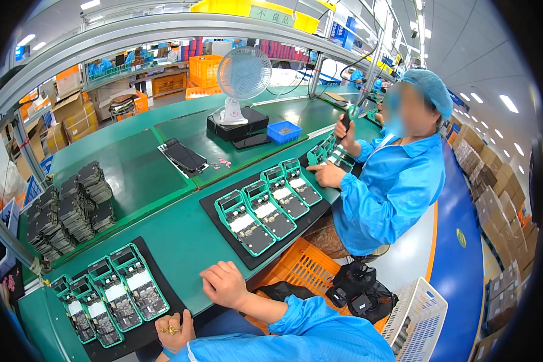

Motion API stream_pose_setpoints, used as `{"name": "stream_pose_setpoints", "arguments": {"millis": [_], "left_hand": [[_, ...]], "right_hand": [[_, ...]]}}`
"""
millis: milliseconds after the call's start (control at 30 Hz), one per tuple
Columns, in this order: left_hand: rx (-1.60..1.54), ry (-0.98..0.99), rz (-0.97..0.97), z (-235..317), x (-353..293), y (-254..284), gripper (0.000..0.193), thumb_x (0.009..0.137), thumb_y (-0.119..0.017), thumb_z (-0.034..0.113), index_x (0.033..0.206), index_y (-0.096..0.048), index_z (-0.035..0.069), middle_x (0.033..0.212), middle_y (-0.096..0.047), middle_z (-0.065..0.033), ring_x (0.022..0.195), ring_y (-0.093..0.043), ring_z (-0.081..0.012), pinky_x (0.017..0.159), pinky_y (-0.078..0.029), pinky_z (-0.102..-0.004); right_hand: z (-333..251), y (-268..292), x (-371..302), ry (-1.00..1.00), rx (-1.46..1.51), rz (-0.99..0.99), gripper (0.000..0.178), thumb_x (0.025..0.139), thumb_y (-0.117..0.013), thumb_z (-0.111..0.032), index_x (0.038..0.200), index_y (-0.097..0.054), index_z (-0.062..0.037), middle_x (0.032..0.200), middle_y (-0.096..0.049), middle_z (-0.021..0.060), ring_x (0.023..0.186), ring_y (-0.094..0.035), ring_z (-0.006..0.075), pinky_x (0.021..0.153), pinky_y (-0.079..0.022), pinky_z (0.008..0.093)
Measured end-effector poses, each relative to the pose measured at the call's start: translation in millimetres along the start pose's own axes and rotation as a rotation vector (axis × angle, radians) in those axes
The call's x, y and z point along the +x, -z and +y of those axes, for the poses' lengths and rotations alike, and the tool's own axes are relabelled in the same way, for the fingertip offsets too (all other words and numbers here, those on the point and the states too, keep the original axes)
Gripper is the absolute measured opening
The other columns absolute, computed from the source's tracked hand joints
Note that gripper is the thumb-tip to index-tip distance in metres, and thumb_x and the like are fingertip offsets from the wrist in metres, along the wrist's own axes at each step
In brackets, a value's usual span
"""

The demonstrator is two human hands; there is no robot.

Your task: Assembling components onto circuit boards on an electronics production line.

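Note:
My left hand, with gold-coloured rings, is closed at the near right corner of a black mat, its thumb along the edge. On this mat lie several green-framed electronic housings with circuit boards and white patches. My right hand hovers by the table's front edge, fingers loosely apart and holding nothing. Beyond it, a second black mat carries a row of similar green-framed housings.
Stacks of dark grey parts stand at the left. Farther back are a black device, white fan and blue bin. At right, a co-worker in blue holds a dark tool. Orange crate and white basket stand below.

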State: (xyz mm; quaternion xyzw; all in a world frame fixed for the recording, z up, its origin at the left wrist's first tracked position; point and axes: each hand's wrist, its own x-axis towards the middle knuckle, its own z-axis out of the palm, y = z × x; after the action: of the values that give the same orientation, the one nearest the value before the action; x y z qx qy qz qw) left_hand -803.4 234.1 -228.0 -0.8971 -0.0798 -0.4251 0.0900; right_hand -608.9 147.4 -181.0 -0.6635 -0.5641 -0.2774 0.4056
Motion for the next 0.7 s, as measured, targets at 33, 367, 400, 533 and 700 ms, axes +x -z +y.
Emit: {"name": "stream_pose_setpoints", "arguments": {"millis": [33, 367, 400, 533, 700], "left_hand": [[0.0, -0.001, 0.001, 0, 0, 0, 0.028, 0.067, -0.067, 0.013, 0.094, -0.065, 0.006, 0.084, -0.054, -0.0081, 0.074, -0.05, -0.0254, 0.064, -0.04, -0.0395], [-0.017, -0.026, -0.01, 0, 0, 9, 0.032, 0.062, -0.065, 0.008, 0.094, -0.067, 0.008, 0.086, -0.055, -0.0083, 0.074, -0.051, -0.0248, 0.064, -0.041, -0.0389], [-0.015, -0.027, -0.014, 0, -2, 12, 0.033, 0.062, -0.064, 0.008, 0.096, -0.067, 0.008, 0.087, -0.056, -0.0084, 0.074, -0.052, -0.0249, 0.064, -0.041, -0.0391], [-0.082, 0.057, -0.053, 6, 5, 23, 0.035, 0.064, -0.066, 0.007, 0.098, -0.066, 0.011, 0.092, -0.059, -0.0063, 0.078, -0.054, -0.0247, 0.069, -0.042, -0.0388], [-0.348, 0.125, 0.031, 8, 10, 40, 0.035, 0.062, -0.065, 0.001, 0.096, -0.066, 0.009, 0.09, -0.06, -0.0052, 0.08, -0.057, -0.0234, 0.072, -0.046, -0.0374]], "right_hand": [[0, 0, -1, -0.002, -0.003, -0.002, 0.012, 0.068, -0.063, -0.005, 0.08, -0.062, -0.0071, 0.075, -0.059, 0.004, 0.067, -0.054, 0.0214, 0.061, -0.04, 0.0331], [-4, 2, -2, -0.002, 0.021, -0.015, 0.009, 0.069, -0.063, -0.006, 0.079, -0.061, -0.0064, 0.073, -0.056, 0.0051, 0.068, -0.054, 0.0218, 0.062, -0.04, 0.0336], [-4, 1, 0, 0.002, 0.005, -0.011, 0.01, 0.069, -0.063, -0.006, 0.079, -0.061, -0.0067, 0.073, -0.056, 0.0052, 0.068, -0.054, 0.0221, 0.063, -0.04, 0.034], [-3, -1, -1, 0.016, -0.03, -0.054, 0.011, 0.069, -0.062, -0.008, 0.08, -0.06, -0.0082, 0.075, -0.058, 0.0059, 0.07, -0.055, 0.0235, 0.062, -0.04, 0.0361], [4, 4, -3, 0.042, -0.065, -0.049, 0.013, 0.07, -0.061, -0.008, 0.082, -0.06, -0.0084, 0.079, -0.059, 0.0071, 0.071, -0.055, 0.0262, 0.063, -0.04, 0.0393]]}}
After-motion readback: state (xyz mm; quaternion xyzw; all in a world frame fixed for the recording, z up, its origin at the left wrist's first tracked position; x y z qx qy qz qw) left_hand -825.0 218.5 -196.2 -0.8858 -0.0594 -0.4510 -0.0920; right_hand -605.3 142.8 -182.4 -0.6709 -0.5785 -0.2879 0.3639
